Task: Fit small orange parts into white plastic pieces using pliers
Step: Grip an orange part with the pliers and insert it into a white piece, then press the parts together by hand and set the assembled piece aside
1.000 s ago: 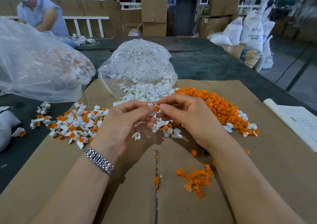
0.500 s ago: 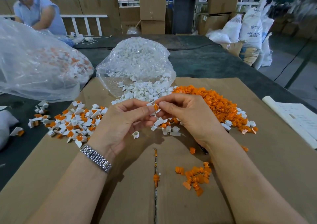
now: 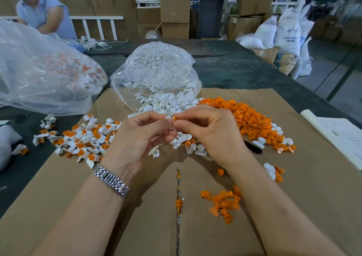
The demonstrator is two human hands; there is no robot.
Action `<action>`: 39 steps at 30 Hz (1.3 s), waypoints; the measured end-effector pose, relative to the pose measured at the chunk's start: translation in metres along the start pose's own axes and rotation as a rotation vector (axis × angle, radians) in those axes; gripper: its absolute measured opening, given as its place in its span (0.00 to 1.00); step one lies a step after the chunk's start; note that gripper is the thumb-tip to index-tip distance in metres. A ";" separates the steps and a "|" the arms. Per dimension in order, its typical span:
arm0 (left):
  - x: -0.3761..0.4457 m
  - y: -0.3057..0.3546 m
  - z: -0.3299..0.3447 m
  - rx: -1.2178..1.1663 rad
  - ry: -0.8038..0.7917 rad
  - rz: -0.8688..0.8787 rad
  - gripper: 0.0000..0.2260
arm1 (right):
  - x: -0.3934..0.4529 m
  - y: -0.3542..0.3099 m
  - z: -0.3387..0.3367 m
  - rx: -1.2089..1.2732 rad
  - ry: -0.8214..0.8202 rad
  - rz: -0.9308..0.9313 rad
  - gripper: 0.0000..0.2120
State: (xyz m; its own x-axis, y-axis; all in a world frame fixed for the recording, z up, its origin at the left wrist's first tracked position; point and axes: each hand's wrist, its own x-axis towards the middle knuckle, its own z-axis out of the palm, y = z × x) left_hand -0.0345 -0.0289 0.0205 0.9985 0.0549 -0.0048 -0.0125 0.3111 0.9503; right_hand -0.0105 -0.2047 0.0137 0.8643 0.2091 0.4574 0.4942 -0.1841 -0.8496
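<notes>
My left hand [image 3: 141, 138] pinches a small white plastic piece [image 3: 168, 117] above the cardboard. My right hand [image 3: 211, 132] pinches a small orange part [image 3: 175, 117] and holds it against that white piece. Both hands meet at the fingertips over a scatter of loose white pieces [image 3: 166, 104]. A big heap of orange parts [image 3: 250, 118] lies just right of my right hand. Joined white-and-orange pieces [image 3: 84, 138] are piled to the left. A dark tool, possibly the pliers [image 3: 252, 147], lies partly hidden behind my right wrist.
A clear bag of white pieces [image 3: 156, 67] lies open behind the hands. A larger clear bag [image 3: 43, 69] holds joined pieces at far left. A small orange pile [image 3: 223, 200] lies near my right forearm. Papers [image 3: 337, 132] lie at the right edge. Another person works at the far left.
The hands stay together at the fingertips, shifted only slightly; the orange part remains pressed at the white piece. The piles have not moved.
</notes>
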 end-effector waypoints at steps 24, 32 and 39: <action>0.009 -0.003 -0.004 -0.047 0.010 -0.058 0.05 | 0.003 -0.008 -0.042 -0.742 -0.113 0.428 0.11; 0.010 -0.001 -0.005 -0.114 0.031 0.015 0.05 | -0.003 -0.030 -0.030 -0.094 -0.534 0.619 0.19; 0.010 -0.002 -0.004 -0.012 0.088 0.056 0.07 | -0.007 -0.040 -0.025 -0.166 -0.527 0.554 0.21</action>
State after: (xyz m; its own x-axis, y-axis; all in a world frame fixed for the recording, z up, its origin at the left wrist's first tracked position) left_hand -0.0246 -0.0249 0.0169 0.9877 0.1551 0.0201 -0.0690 0.3165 0.9461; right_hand -0.0337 -0.2226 0.0510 0.8514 0.4655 -0.2417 0.0476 -0.5275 -0.8482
